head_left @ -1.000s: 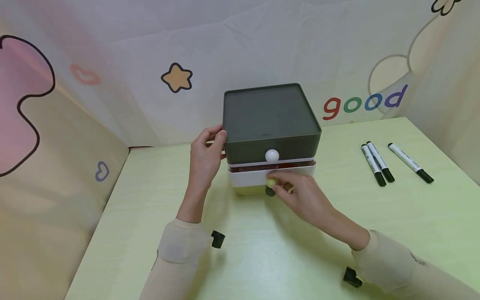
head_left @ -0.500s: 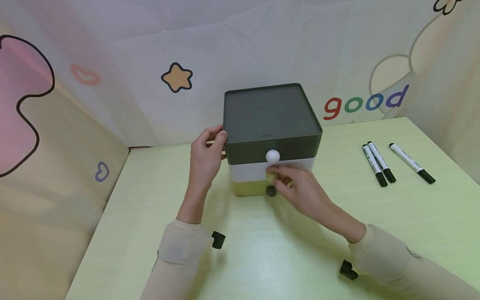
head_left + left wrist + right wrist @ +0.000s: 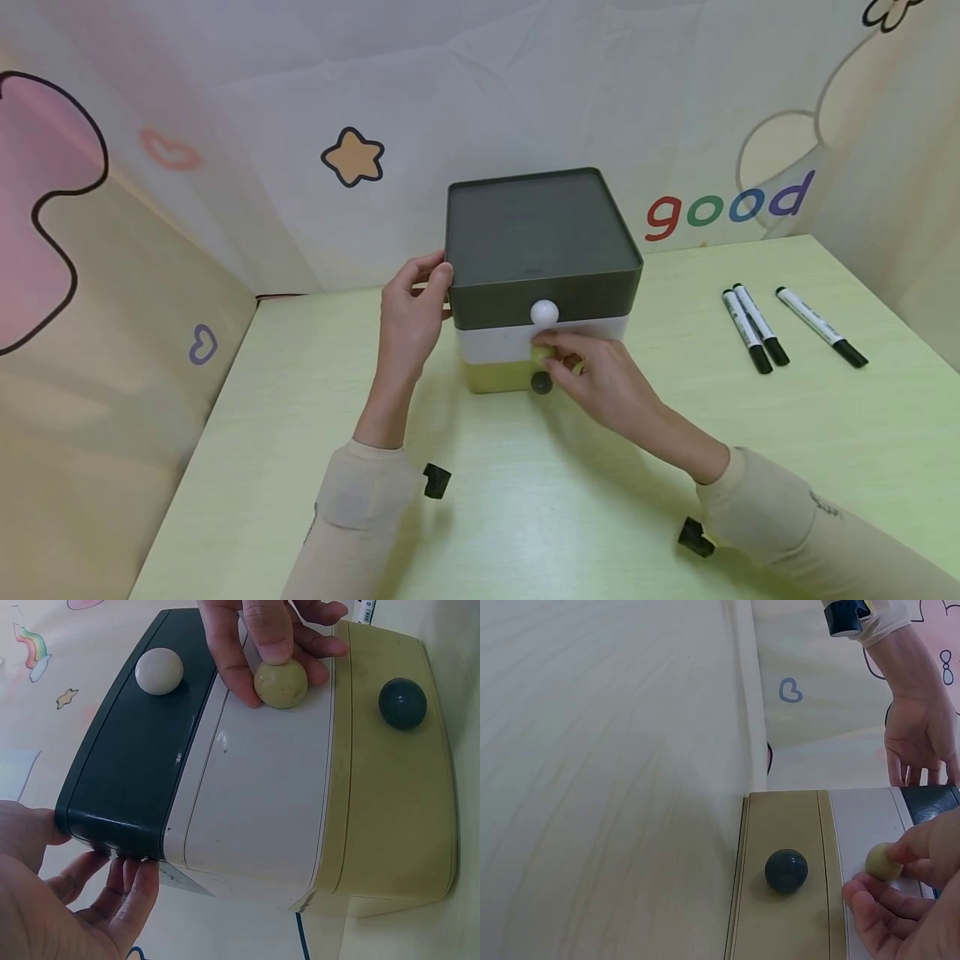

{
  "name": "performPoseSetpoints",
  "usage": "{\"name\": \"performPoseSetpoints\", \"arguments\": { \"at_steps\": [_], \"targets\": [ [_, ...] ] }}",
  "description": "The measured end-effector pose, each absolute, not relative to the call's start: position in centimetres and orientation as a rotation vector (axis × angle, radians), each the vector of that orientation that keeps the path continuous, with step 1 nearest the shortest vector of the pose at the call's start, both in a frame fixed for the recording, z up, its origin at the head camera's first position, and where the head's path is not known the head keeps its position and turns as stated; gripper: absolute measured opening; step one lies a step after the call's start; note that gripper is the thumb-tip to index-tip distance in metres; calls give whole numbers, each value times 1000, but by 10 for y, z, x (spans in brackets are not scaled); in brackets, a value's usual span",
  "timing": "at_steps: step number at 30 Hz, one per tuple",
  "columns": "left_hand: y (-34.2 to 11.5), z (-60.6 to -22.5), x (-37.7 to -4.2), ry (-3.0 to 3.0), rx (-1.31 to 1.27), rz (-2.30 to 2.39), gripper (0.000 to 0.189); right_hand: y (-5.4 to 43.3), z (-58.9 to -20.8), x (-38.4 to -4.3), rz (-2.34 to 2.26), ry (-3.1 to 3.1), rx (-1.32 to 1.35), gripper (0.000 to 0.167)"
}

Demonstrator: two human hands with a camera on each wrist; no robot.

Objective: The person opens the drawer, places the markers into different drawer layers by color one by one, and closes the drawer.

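Observation:
A small three-drawer box (image 3: 543, 225) stands at the back middle of the table, with a dark green top tier, a white middle tier and a yellow-green bottom tier. My right hand (image 3: 607, 375) pinches the yellow round knob (image 3: 281, 684) of the white middle drawer (image 3: 259, 787), which sits flush in the box. My left hand (image 3: 411, 321) rests its fingers and thumb against the left side of the dark top tier (image 3: 127, 757). A white knob (image 3: 544, 312) is on the top drawer, and a dark knob (image 3: 786, 871) on the bottom one.
Several white markers with black caps lie on the table at the right, among them a lone marker (image 3: 821, 327) and a close pair. Behind the box hangs a printed cloth backdrop (image 3: 510, 100). The pale green tabletop (image 3: 525, 500) extends in front of the box.
The middle drawer, slightly out one second ago with something reddish showing inside, has gone in flush, pushed by my right hand on its knob. My left hand has stayed in place.

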State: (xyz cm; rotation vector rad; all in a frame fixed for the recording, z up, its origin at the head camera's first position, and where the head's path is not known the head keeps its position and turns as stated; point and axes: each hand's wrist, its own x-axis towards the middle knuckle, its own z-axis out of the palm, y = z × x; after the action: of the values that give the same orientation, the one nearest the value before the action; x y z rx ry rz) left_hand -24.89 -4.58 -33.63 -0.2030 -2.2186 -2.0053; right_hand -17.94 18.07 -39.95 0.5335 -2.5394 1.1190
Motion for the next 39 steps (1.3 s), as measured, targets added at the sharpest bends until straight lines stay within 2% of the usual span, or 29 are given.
{"name": "performPoseSetpoints", "arguments": {
  "at_steps": [13,22,39],
  "targets": [
    [-46,-338,-249,-2226,-197,-2000,34,187,-411,-175,1162,-2500,538,26],
    [-48,-337,-248,-2230,-183,-1995,35,195,-421,-173,1175,-2558,388,11],
    [-45,-336,-249,-2217,-185,-2010,35,191,-435,-182,1344,-2713,583,25]
  ]
}}
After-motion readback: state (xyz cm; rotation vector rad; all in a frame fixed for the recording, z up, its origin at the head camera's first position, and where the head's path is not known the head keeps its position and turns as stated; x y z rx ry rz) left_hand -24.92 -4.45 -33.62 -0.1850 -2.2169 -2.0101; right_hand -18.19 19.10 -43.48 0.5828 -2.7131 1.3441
